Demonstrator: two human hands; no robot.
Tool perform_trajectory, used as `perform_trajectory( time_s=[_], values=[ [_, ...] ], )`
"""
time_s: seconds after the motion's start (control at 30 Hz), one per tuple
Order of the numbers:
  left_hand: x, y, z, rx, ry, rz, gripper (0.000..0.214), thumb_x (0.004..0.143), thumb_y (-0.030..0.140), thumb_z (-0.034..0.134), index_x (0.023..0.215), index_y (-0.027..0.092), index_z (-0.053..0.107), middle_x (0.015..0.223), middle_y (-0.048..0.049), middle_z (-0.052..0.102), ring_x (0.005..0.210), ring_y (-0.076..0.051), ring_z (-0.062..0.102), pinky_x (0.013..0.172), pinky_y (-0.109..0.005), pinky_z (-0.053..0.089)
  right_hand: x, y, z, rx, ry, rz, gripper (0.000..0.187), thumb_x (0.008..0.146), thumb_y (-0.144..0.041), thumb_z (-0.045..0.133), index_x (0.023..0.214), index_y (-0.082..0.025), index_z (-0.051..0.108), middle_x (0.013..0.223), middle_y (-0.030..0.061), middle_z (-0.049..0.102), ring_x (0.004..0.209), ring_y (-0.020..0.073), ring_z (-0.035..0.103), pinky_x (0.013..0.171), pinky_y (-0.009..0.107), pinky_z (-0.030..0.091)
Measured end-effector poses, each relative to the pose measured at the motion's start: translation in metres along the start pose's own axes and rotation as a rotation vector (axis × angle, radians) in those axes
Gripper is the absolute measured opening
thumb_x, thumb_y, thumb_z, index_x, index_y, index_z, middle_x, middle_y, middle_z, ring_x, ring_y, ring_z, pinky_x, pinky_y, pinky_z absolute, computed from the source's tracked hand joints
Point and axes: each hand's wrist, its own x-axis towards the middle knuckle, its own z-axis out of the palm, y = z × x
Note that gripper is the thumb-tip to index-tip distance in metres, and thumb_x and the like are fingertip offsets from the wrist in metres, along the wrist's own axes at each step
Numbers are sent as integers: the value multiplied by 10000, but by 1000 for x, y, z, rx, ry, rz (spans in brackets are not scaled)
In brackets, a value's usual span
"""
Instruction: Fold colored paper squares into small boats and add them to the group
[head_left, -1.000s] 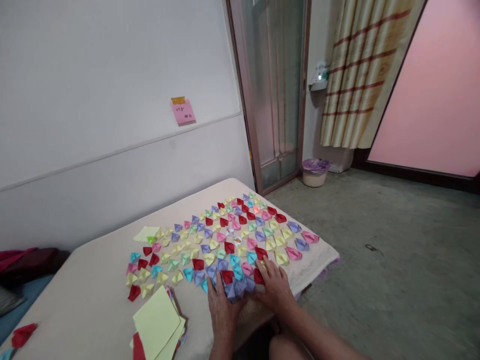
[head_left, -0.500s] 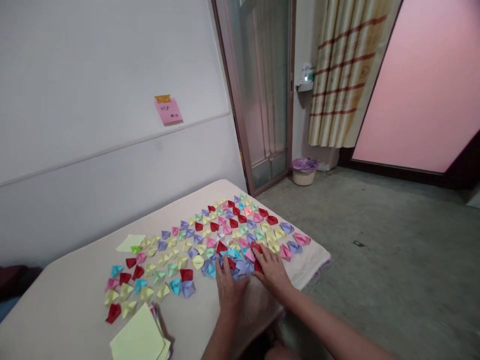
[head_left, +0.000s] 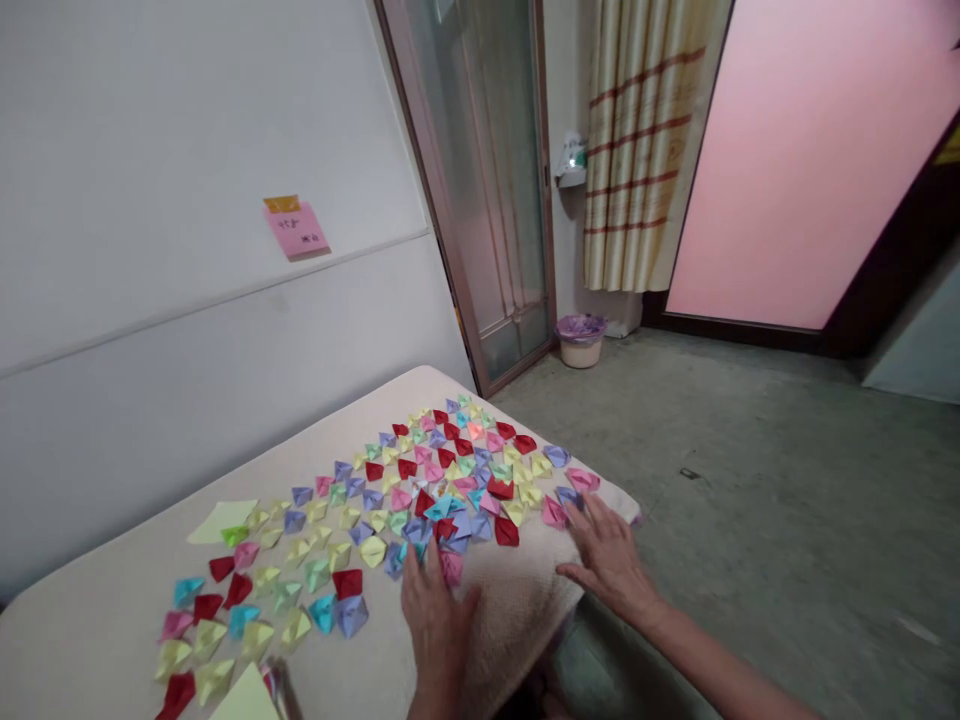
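Observation:
Many small folded paper boats in red, pink, purple, yellow, green and blue cover the cloth-covered table. My left hand (head_left: 435, 605) lies at the near edge of a piled cluster, its fingertips by a blue boat and a pink paper boat (head_left: 451, 567). Its fingers are stretched out. Over the right end of the boats is my right hand (head_left: 609, 552), fingers spread, the tips at a purple paper boat (head_left: 568, 497); whether they touch it I cannot tell. A red paper boat (head_left: 506, 531) sits between the two hands.
A stack of yellow paper (head_left: 247, 697) lies at the near left, and a pale sheet (head_left: 217, 522) farther back. The white wall (head_left: 225, 400) borders the table's far side. A lined bin (head_left: 580, 342) stands on the floor by the glass door (head_left: 487, 180).
My right hand has moved right, off the piled cluster to the boats near the table's right edge. My left hand stays by the pile. The view has turned slightly right.

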Motion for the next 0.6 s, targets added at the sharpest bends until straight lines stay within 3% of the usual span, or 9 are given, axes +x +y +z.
perform_trajectory(
  time_s=[0.1,0.23,0.4,0.6],
  values=[
    [-17,-14,-5,137,22,-102,884,642,453,687,1387,191,289,1447,-228,243,1297,-423,271,956,-561,328,8,28,6,-43,-18,139,958,681,-619,585,1450,-214,184,1508,152,168,1352,369,160,1029,511,175],
    [-11,-21,-3,178,-9,-137,968,615,507,692,1400,156,248,1421,-263,257,1270,-432,315,928,-538,367,43,45,6,-22,-124,184,1022,620,-645,616,1449,-237,179,1510,166,145,1341,366,201,1017,510,183],
    [15,-15,11,131,-37,-71,1025,575,494,728,1399,141,230,1421,-273,240,1265,-410,342,942,-501,374,84,46,-3,120,-243,22,1059,582,-608,663,1450,-237,182,1521,159,122,1362,323,178,1040,476,172],
    [35,4,28,10,-59,44,1047,558,443,759,1401,141,216,1424,-260,228,1285,-389,322,990,-478,345,96,29,0,205,-221,-123,1057,561,-616,688,1438,-242,232,1512,151,174,1358,317,201,1057,457,180]
  ],
)
